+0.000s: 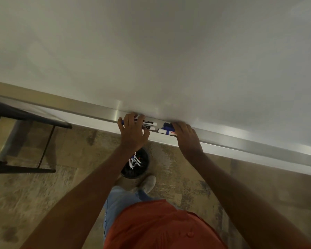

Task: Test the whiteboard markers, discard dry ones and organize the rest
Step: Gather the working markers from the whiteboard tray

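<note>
Head view is showing the sorting stage nearly finished. Two black-labelled markers (147, 124) are lying under the left hand (132, 134), fingers spread flat, grasping nothing. About three blue markers (166, 129) are sitting beside the right hand (187, 139); its finger state is hidden. Both groups are resting on the tray (241, 142). Several discards are filling the bin (136, 163) below.

Both hands, left hand (133, 133) and right hand (186, 136), rest on markers (148, 125) (tray (241, 141)).
</note>
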`<state>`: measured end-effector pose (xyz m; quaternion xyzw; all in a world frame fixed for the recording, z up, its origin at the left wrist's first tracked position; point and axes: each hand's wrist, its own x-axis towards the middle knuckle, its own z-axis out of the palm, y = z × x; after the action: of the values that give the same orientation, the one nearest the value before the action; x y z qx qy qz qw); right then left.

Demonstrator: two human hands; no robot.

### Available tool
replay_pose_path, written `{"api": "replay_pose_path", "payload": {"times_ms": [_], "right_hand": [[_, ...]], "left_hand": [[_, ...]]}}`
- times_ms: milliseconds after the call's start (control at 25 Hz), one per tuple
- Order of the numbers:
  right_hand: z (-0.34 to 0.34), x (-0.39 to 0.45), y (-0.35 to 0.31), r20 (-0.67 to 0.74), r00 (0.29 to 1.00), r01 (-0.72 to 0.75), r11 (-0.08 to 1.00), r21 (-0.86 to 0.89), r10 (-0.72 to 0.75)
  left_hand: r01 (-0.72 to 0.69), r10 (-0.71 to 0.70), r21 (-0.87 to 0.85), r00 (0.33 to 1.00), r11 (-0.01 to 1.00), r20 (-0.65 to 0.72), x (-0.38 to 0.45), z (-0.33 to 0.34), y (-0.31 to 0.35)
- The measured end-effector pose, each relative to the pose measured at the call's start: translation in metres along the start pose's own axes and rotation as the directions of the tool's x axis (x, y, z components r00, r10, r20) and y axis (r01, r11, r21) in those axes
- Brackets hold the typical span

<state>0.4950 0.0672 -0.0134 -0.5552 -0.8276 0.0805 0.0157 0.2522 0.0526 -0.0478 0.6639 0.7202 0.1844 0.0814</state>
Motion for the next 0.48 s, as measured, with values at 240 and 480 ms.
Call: {"api": "replay_pose_path", "payload": {"times_ms": [240, 480], "right_hand": [[-0.003, -0.005, -0.004, -0.021, 0.998, -0.056, 0.998, -0.030, 0.056], [-0.011, -0.003, -0.014, -0.023, 0.994, -0.108, 0.993, -0.052, 0.107]], "left_hand": [[-0.015, 0.015, -0.078, 1.000, 0.997, 0.002, 0.001, -0.002, -0.001], [0.033, -0.027, -0.129, 0.998, 0.991, 0.055, 0.001, -0.008, 0.001]]}}
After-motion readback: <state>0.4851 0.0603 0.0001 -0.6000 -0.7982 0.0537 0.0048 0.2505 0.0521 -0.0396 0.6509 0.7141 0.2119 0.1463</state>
